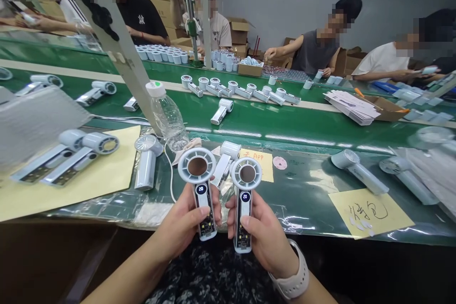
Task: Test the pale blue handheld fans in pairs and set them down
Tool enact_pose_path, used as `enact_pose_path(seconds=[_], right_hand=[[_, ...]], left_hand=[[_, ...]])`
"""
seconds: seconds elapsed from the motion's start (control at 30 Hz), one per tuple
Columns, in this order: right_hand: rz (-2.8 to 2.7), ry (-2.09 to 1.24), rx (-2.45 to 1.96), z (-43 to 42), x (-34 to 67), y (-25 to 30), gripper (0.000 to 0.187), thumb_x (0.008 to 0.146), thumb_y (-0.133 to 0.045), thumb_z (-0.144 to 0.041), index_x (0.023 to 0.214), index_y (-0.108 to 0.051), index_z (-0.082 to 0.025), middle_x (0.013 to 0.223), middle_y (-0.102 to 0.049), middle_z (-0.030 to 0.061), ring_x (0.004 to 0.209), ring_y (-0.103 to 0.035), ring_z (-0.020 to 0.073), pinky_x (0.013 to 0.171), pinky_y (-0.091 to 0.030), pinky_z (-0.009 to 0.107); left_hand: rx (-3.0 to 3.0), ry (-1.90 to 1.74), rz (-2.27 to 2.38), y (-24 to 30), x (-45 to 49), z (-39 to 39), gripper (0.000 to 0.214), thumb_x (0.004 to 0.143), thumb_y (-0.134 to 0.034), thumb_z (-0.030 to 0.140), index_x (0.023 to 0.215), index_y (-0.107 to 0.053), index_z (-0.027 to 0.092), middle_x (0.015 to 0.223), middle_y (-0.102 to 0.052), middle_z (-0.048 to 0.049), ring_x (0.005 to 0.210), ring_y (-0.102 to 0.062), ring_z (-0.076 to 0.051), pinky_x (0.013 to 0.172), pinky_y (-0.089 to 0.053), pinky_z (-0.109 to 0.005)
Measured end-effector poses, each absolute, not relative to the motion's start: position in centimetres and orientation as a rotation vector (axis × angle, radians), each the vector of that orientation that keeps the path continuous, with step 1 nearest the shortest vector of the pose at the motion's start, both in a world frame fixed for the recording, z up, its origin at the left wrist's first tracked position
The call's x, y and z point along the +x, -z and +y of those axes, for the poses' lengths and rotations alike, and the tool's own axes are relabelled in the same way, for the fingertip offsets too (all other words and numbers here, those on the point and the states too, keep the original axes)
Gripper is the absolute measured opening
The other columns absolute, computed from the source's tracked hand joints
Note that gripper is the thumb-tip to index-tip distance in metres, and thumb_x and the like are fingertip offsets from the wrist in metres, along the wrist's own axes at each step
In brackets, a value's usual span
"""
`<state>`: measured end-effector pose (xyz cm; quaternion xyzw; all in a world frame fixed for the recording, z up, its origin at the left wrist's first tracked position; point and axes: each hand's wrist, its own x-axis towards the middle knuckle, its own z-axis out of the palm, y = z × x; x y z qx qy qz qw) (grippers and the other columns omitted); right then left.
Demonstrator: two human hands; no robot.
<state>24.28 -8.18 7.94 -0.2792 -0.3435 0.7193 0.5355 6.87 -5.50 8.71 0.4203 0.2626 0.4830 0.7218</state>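
**A:** What is the biggest thing beyond the hands?

**B:** The green belt (306,128), running across well ahead of both hands, with rows of small white fans lying on it and other people seated on its far side. Ahead of the left hand (185,223) and off to its left lies a large yellow sheet (89,180) with two fans resting on it. A water bottle (169,116) stands upright straight ahead of that hand. A smaller yellow note (370,213) with handwriting lies out to the right of the right hand (263,235).

**A:** And the hands themselves?

**B:** Each is closed around a fan handle. The left hand grips the left fan (203,199) upright, its round head above the fingers. The right hand grips the right fan (245,209) the same way, just beside the first and close to touching it. A white watch band (294,280) sits on the right wrist.

**A:** Anything smaller?

**B:** A lit display (201,189) on the left fan, just above the thumb, reads 20. The right fan's display is lit too, but I cannot read it.
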Motion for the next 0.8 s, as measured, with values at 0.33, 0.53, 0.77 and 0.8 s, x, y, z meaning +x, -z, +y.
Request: enact_pose_path(seconds=[0.33, 0.53, 0.77, 0.8], right_hand=[[-0.783, -1.709, -0.659, -8.15, 24.09, -7.69, 0.028, 0.083, -0.072, -0.040, 0.098, -0.065, -0.018, 0.083, -0.065, 0.0021, 0.061, -0.060, 0.0112, 0.055, -0.051, 0.023], [-0.725, -1.746, -0.676, -7.92, 24.16, -8.00, 0.030, 0.082, -0.072, -0.042, 0.098, -0.064, -0.017, 0.083, -0.065, 0.0030, 0.060, -0.061, 0.0128, 0.056, -0.053, 0.026], [-0.700, -1.773, -0.705, -8.04, 24.33, -8.32, 0.029, 0.083, -0.069, -0.043, 0.092, -0.066, -0.016, 0.076, -0.066, 0.0038, 0.057, -0.060, 0.0136, 0.054, -0.050, 0.026], [-0.704, -1.777, -0.708, -8.06, 24.34, -8.34, 0.029, 0.082, -0.070, -0.043, 0.093, -0.066, -0.016, 0.076, -0.066, 0.0037, 0.057, -0.061, 0.0138, 0.055, -0.050, 0.027]], left_hand=[[0.956, -1.046, 0.630, -8.84, 6.54, -5.57, 0.034, 0.082, -0.071, 0.042, 0.105, -0.057, 0.021, 0.079, -0.058, -0.0003, 0.064, -0.058, -0.015, 0.062, -0.050, -0.030], [0.973, -1.101, 0.709, -8.37, 6.59, -5.19, 0.032, 0.084, -0.069, 0.041, 0.104, -0.054, 0.021, 0.080, -0.061, -0.0011, 0.068, -0.060, -0.017, 0.064, -0.051, -0.031], [0.942, -1.104, 0.746, -9.13, 7.15, -5.33, 0.030, 0.079, -0.073, 0.039, 0.097, -0.057, 0.022, 0.078, -0.060, -0.0011, 0.064, -0.057, -0.018, 0.063, -0.049, -0.033], [0.943, -1.116, 0.759, -9.17, 7.18, -5.30, 0.028, 0.078, -0.073, 0.036, 0.098, -0.058, 0.022, 0.078, -0.060, -0.0018, 0.064, -0.057, -0.019, 0.064, -0.050, -0.034]])
